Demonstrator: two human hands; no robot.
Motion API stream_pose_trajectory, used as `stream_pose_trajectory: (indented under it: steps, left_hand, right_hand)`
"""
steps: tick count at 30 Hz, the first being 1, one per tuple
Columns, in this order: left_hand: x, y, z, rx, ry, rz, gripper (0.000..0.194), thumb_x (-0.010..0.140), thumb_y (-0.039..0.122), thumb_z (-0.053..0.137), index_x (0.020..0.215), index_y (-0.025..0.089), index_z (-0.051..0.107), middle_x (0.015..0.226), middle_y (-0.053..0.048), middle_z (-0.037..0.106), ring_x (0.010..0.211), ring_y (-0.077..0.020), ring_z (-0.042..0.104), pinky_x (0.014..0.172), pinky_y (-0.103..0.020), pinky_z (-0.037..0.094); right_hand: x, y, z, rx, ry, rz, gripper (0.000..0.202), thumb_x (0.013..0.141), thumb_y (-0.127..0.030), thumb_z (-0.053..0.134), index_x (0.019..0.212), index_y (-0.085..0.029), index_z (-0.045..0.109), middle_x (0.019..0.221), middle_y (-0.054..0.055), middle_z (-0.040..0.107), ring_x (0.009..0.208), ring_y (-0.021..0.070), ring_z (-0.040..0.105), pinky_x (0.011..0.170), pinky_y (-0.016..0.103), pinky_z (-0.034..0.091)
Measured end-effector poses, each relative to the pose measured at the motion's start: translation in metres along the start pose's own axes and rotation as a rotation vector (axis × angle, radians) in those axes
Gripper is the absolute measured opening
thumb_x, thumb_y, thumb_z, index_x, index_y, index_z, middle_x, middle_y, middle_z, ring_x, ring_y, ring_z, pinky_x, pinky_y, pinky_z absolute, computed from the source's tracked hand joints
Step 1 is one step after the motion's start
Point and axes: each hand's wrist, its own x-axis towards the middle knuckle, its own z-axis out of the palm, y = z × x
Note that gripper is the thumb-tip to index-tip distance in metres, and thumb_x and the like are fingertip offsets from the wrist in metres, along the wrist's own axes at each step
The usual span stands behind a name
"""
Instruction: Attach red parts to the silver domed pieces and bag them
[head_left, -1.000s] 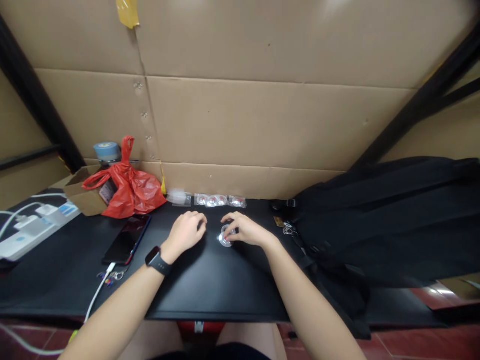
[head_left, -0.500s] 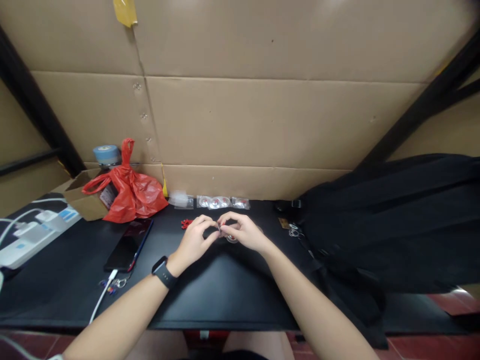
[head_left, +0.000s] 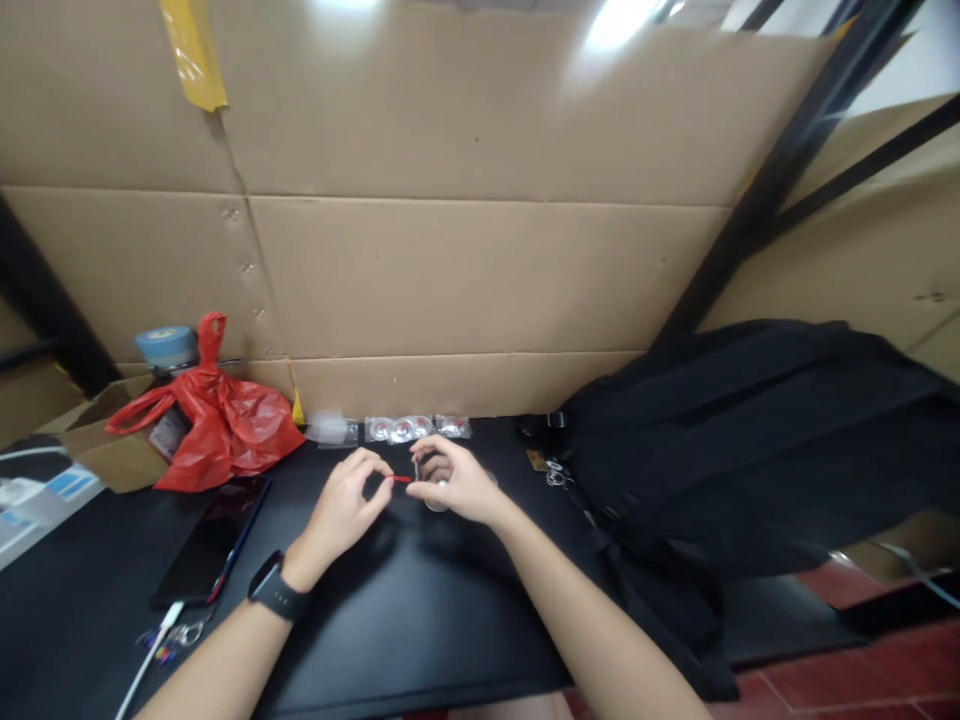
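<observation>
My left hand (head_left: 347, 503) pinches one end of a short red strip (head_left: 403, 479) over the black table (head_left: 420, 620). Facing it, my right hand (head_left: 459, 482) holds a small thin piece (head_left: 417, 468) between thumb and fingers, at the strip's other end; its exact shape is too small to tell. Under my right hand lies a round clear and silvery item (head_left: 436, 502), partly covered. Behind the hands, small clear packets with round silvery and red items (head_left: 401, 429) stand in a row by the cardboard wall.
At the left are a red plastic bag (head_left: 225, 425), a cardboard box (head_left: 112, 450), a phone (head_left: 212, 540) with a white cable, and a power strip (head_left: 45, 510). A black backpack (head_left: 735, 450) fills the right side, with keyrings (head_left: 556, 474) beside it.
The view has shifted right and tilted up. My hands have moved apart, and a red strip now shows between them. The red pieces behind my left hand no longer show.
</observation>
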Motion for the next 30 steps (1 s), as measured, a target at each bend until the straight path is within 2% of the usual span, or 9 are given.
stream_pose_trajectory:
  steps: [3,5,8,11,15,19,27,30]
  left_hand:
    - [0.004,-0.015,-0.015,0.151,0.013,-0.039,0.009,0.087,0.024,0.057,0.083,0.021,0.065,0.092,-0.005,0.066,0.09,-0.0213,0.062,0.083,-0.034,0.047]
    - [0.004,-0.027,-0.023,0.225,-0.007,-0.075,0.009,0.085,0.023,0.059,0.08,0.021,0.066,0.089,-0.004,0.067,0.089,-0.0218,0.062,0.082,-0.034,0.047]
    - [0.002,-0.042,-0.03,0.255,-0.064,-0.11,0.011,0.084,0.023,0.059,0.078,0.021,0.068,0.086,-0.004,0.068,0.086,-0.0206,0.062,0.081,-0.033,0.047]
    - [0.0,-0.052,-0.03,0.284,-0.091,-0.113,0.012,0.084,0.023,0.06,0.079,0.021,0.07,0.087,-0.004,0.069,0.086,-0.0201,0.061,0.083,-0.033,0.046]
    - [-0.002,-0.06,-0.026,0.359,-0.089,-0.126,0.01,0.082,0.027,0.062,0.079,0.022,0.071,0.09,-0.004,0.07,0.089,-0.0213,0.06,0.084,-0.033,0.044]
    - [-0.003,-0.064,-0.024,0.371,-0.11,-0.13,0.01,0.081,0.026,0.063,0.078,0.022,0.071,0.09,-0.003,0.071,0.088,-0.0211,0.059,0.083,-0.033,0.044]
    - [-0.003,-0.072,-0.027,0.355,-0.104,-0.155,0.014,0.084,0.028,0.059,0.084,0.022,0.071,0.094,-0.003,0.072,0.089,-0.0214,0.062,0.086,-0.033,0.046]
    - [-0.003,-0.067,-0.022,0.322,-0.095,-0.13,0.015,0.087,0.028,0.056,0.089,0.021,0.07,0.095,-0.004,0.072,0.09,-0.0216,0.062,0.086,-0.034,0.046]
  right_hand:
    - [0.0,0.002,-0.033,-0.409,0.061,-0.045,0.041,0.071,-0.03,0.081,0.108,-0.022,0.064,0.1,0.005,0.067,0.075,0.0147,0.063,0.07,0.029,0.052]
    - [-0.003,0.009,-0.056,-0.641,0.045,0.015,0.034,0.066,-0.025,0.083,0.097,-0.021,0.069,0.092,0.005,0.07,0.077,0.0185,0.064,0.073,0.031,0.05]
    - [-0.008,0.024,-0.081,-0.784,0.044,0.18,0.042,0.059,-0.022,0.085,0.1,-0.021,0.073,0.095,0.007,0.073,0.087,0.0246,0.068,0.074,0.031,0.049]
    - [-0.011,0.034,-0.095,-0.855,0.012,0.299,0.039,0.058,-0.028,0.086,0.097,-0.027,0.077,0.096,0.006,0.075,0.09,0.0266,0.07,0.071,0.03,0.049]
    - [-0.011,0.033,-0.098,-0.875,-0.027,0.395,0.045,0.054,-0.033,0.089,0.098,-0.029,0.078,0.098,0.005,0.076,0.092,0.0257,0.071,0.074,0.028,0.049]
    - [-0.008,0.031,-0.093,-0.865,-0.096,0.441,0.049,0.051,-0.031,0.09,0.099,-0.029,0.078,0.099,0.003,0.076,0.092,0.0243,0.071,0.077,0.026,0.049]
    - [-0.007,0.037,-0.088,-0.827,-0.188,0.402,0.047,0.051,-0.027,0.09,0.097,-0.022,0.078,0.095,0.003,0.075,0.088,0.0217,0.07,0.077,0.025,0.05]
    - [-0.008,0.034,-0.088,-0.844,-0.216,0.411,0.047,0.052,-0.025,0.09,0.097,-0.02,0.078,0.094,0.004,0.075,0.085,0.0213,0.07,0.074,0.025,0.05]
